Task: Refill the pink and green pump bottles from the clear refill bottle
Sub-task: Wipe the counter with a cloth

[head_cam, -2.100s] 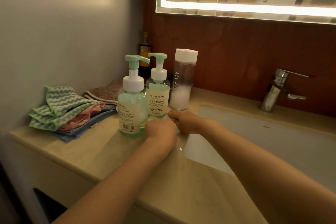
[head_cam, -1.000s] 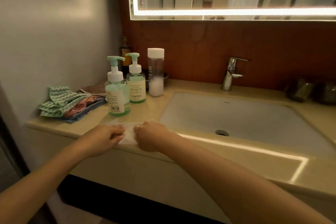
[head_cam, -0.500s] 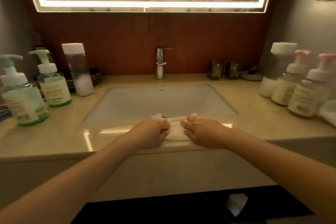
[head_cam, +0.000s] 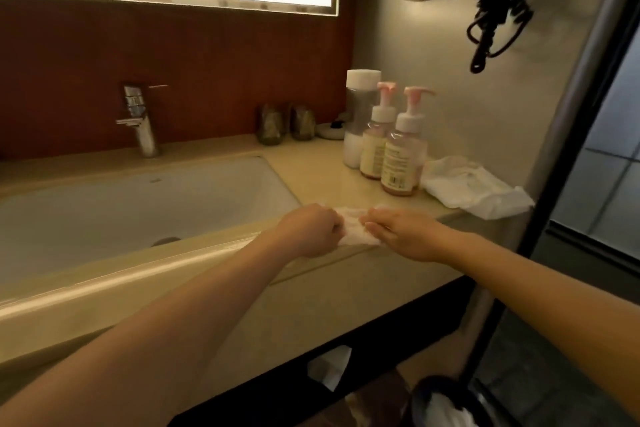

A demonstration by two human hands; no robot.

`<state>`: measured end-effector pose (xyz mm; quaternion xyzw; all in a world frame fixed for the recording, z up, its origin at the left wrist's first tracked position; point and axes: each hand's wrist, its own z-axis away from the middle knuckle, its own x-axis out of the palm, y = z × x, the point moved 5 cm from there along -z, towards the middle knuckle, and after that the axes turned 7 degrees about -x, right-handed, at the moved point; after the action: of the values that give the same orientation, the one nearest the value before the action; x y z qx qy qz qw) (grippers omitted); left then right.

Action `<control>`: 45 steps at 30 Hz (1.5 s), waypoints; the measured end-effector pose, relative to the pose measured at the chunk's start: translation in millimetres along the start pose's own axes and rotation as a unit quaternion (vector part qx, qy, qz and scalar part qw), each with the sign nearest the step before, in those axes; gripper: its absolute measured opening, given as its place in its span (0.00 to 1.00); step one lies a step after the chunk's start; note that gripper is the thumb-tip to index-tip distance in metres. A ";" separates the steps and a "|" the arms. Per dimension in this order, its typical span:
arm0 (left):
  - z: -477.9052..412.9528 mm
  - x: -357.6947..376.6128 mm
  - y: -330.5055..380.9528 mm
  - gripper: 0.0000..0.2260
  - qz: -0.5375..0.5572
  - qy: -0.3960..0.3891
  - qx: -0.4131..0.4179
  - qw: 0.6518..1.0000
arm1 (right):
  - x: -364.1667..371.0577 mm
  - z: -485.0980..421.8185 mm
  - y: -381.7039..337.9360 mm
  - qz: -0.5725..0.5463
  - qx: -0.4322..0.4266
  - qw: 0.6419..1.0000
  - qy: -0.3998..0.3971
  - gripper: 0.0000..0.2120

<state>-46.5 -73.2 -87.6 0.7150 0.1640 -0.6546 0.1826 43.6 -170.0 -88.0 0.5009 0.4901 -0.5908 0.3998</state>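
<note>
Left hand (head_cam: pixel 311 230) clenched round left end of white tissue (head_cam: pixel 353 234). Right hand (head_cam: pixel 405 236) pinches right end between thumb and fingers. Tissue lies on front edge of desk (head_cam: pixel 322 166), right of sink (head_cam: pixel 138 204). Nearer pink pump bottle (head_cam: pixel 401 158) upright beyond right hand, well apart from it. Farther pink pump bottle (head_cam: pixel 375 146) just behind it. Clear refill bottle (head_cam: pixel 358 114), white cap on, stands behind both, by wall. Crumpled white cloth (head_cam: pixel 474 189) beside bottles at desk's right end.

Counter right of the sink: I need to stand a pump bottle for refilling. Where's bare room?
Free: the strip between the sink rim and pink pump bottles, behind the wipe in the left hand and right hand. Crowded: the corner with refill bottle and white cloth.
</note>
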 end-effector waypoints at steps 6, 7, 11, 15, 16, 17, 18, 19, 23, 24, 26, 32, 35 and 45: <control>-24.0 -11.4 -28.9 0.16 0.079 0.088 -0.077 0.990 | -24.1 -7.6 43.1 -0.066 0.070 0.972 0.213 0.14; -27.3 -9.3 -34.5 0.16 0.075 0.088 -0.084 0.990 | -19.2 -9.9 47.0 -0.045 0.076 0.979 0.185 0.15; -32.7 -0.5 -40.0 0.13 0.063 0.069 -0.087 0.992 | -8.1 -17.1 44.0 -0.019 0.053 0.980 0.192 0.10; -26.5 -3.6 -20.2 0.08 0.078 0.086 -0.055 0.992 | -8.2 -12.0 41.0 -0.040 0.027 0.974 0.221 0.06; -21.9 -4.0 -10.2 0.08 0.085 0.087 -0.037 0.992 | -6.9 -4.8 43.5 -0.046 0.021 0.971 0.235 0.05; -14.9 -7.1 -0.7 0.07 0.093 0.092 -0.013 0.991 | -7.5 3.0 44.3 -0.057 0.013 0.966 0.251 0.04; -6.7 -7.8 11.1 0.07 0.108 0.095 0.018 0.990 | -5.4 13.4 47.6 -0.073 0.011 0.962 0.264 0.03; 1.7 -8.4 23.4 0.07 0.130 0.096 0.047 0.986 | -3.4 25.1 51.6 -0.092 0.009 0.957 0.275 0.02; 25.7 7.0 74.8 0.05 0.237 0.070 0.122 0.961 | 19.0 84.7 77.4 -0.185 0.029 0.934 0.304 0.01; 27.5 17.4 85.2 0.06 0.252 0.055 0.124 0.958 | 29.3 99.4 85.0 -0.205 0.044 0.931 0.300 0.02; 28.5 48.9 104.6 0.05 0.282 0.012 0.116 0.952 | 59.1 128.2 103.5 -0.226 0.081 0.931 0.277 0.03; 24.7 164.2 133.9 0.04 0.386 -0.131 -0.009 0.913 | 148.5 192.0 165.0 -0.274 0.206 0.912 0.225 0.06; 18.1 201.9 147.6 0.05 0.403 -0.162 -0.066 0.899 | 182.0 205.9 190.2 -0.288 0.249 0.903 0.202 0.05; -42.2 279.4 182.0 0.19 0.372 -0.204 -0.192 0.885 | 254.6 185.1 248.9 -0.315 0.365 0.861 0.158 0.22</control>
<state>101.6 -214.4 -354.2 0.5252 -0.0327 -0.6258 0.5757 200.9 -396.3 -379.6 0.5169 0.4274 -0.7347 -0.1023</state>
